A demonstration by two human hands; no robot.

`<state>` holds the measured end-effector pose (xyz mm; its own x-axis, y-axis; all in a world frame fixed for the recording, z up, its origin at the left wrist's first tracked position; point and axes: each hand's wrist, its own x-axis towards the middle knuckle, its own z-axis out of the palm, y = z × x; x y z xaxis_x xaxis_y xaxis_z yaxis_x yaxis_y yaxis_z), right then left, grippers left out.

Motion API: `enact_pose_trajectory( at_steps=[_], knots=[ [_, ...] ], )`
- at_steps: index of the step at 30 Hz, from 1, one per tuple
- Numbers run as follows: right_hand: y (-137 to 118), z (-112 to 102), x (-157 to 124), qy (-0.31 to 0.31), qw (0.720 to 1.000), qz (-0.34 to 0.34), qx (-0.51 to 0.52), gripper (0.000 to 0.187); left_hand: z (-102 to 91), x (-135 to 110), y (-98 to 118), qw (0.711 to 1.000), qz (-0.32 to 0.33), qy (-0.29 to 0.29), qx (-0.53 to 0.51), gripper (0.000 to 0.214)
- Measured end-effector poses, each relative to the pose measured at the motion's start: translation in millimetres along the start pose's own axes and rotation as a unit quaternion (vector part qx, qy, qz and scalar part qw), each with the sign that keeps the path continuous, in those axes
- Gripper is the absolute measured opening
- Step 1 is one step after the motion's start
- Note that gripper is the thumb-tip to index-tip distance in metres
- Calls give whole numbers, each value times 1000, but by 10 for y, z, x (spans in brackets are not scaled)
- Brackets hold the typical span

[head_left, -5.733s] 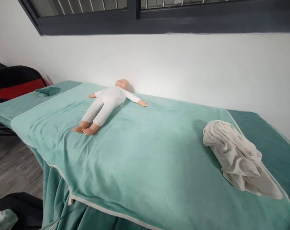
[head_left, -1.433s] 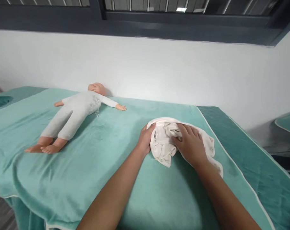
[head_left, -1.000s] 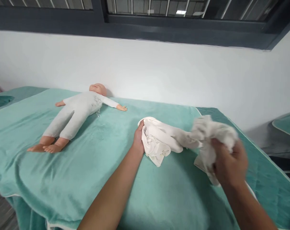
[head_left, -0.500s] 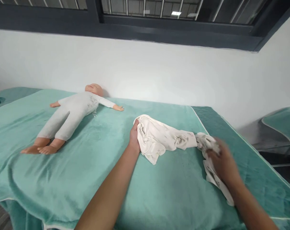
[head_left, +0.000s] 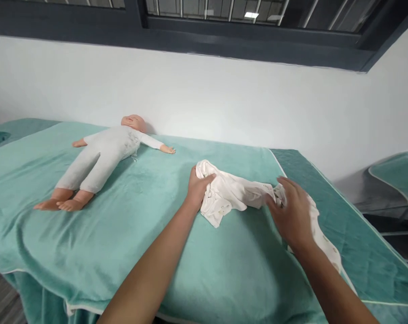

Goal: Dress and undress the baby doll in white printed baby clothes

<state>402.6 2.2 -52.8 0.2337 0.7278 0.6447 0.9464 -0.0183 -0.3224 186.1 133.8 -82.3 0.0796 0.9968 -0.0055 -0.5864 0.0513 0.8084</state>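
Observation:
A crumpled white baby garment (head_left: 234, 186) with small faint prints stretches between my two hands above the bed. Its left end is bunched in my left hand (head_left: 199, 186), the thumb pressed over the cloth. My right hand (head_left: 291, 211) curls its thumb and fingers around a narrow gathered part at the other end, slightly blurred. Beyond that hand, a loose length of the white cloth (head_left: 327, 238) trails down to the right, partly hidden by my wrist. A baby doll (head_left: 104, 153) in a white suit lies on its back to the left, apart from both hands.
A green plush cover (head_left: 139, 234) spreads over the bed, with a darker quilted strip (head_left: 345, 225) along the right. A white wall (head_left: 207, 99) and a dark window frame (head_left: 251, 42) stand behind. Another green-covered surface (head_left: 399, 173) shows at the far right.
My right hand has shifted left and turned, its thumb now toward the garment's middle. My left thumb has come over the bunched cloth. The doll has stayed in place.

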Motion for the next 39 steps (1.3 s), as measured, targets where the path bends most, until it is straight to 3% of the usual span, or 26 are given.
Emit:
enact_pose_trajectory(
  at_steps=[3,6,8,10,11,13,15,17,19,21,24,26,29,34,36,39],
  knots=[
    [-289,263,305,-110,985,9,134,52,32,-105,192,994,23,-49,92,54],
    [-578,414,603,-191,964,-45,178,52,57,-254,617,969,52,-159,180,40],
    [-784,373,765,-228,953,-73,184,36,69,-346,971,942,72,-222,239,35],
    [-980,232,893,-212,959,-76,174,25,85,-415,1301,905,121,-224,339,30],
    [-1069,139,944,-188,964,-77,169,22,99,-440,1435,877,159,-193,411,28],
    [-1229,-51,1018,-133,974,-87,160,22,147,-481,1613,789,235,-98,559,31],
    [-1371,-213,1052,-94,977,-109,156,23,224,-522,1670,687,291,-21,666,36],
    [-1491,-332,1054,-75,977,-135,148,24,315,-575,1650,609,327,6,723,37],
    [-1565,-417,1039,-67,979,-154,119,26,391,-635,1620,560,345,8,753,36],
    [-1571,-483,1026,-64,982,-165,60,28,422,-682,1628,533,345,5,772,35],
    [-1463,-580,1027,-69,983,-162,-41,31,369,-693,1722,520,322,7,791,35],
    [-1353,-651,1034,-73,981,-154,-88,31,292,-664,1809,529,308,10,790,36],
    [-1189,-761,1032,-57,983,-145,-101,31,167,-611,1930,581,310,14,753,31],
    [-946,-886,974,-53,996,-67,4,31,0,-642,2088,686,322,5,652,26],
    [-873,-928,952,-60,997,-37,31,26,-48,-698,2145,703,309,4,640,25],
    [-819,-1013,965,-90,996,20,14,19,-102,-772,2231,688,274,15,672,24]
  ],
)
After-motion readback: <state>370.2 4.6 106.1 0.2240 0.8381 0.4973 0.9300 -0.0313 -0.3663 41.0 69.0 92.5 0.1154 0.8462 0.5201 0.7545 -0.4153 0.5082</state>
